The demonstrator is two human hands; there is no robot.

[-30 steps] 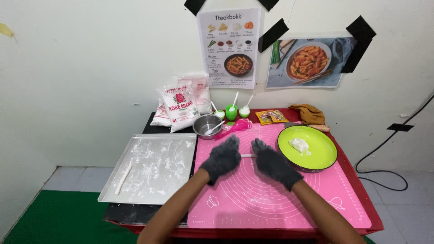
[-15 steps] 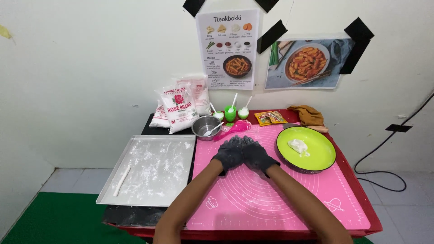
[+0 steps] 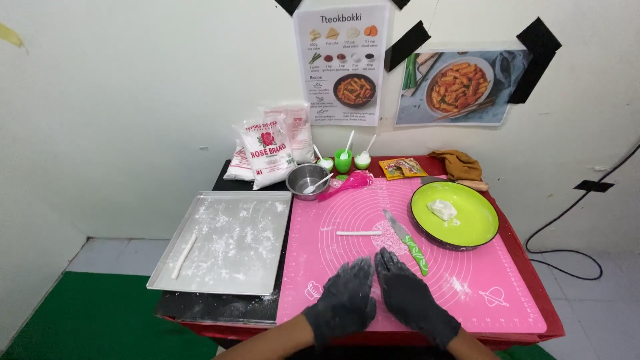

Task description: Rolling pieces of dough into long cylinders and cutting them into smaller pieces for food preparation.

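On the pink silicone mat (image 3: pixel 467 267), both dark-gloved hands (image 3: pixel 380 300) lie flat, fingers seemingly empty, near a thin dough rope (image 3: pixel 359 233).

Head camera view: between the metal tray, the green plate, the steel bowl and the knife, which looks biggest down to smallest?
1. Metal tray, clearly largest.
2. Green plate.
3. Knife and steel bowl: unsure. The knife looks longer but thin, and lies nearer the camera; the bowl sits farther back.

hands (image 3: pixel 377 300) drawn back toward mat's near edge, dough strip (image 3: pixel 359 233) uncovered
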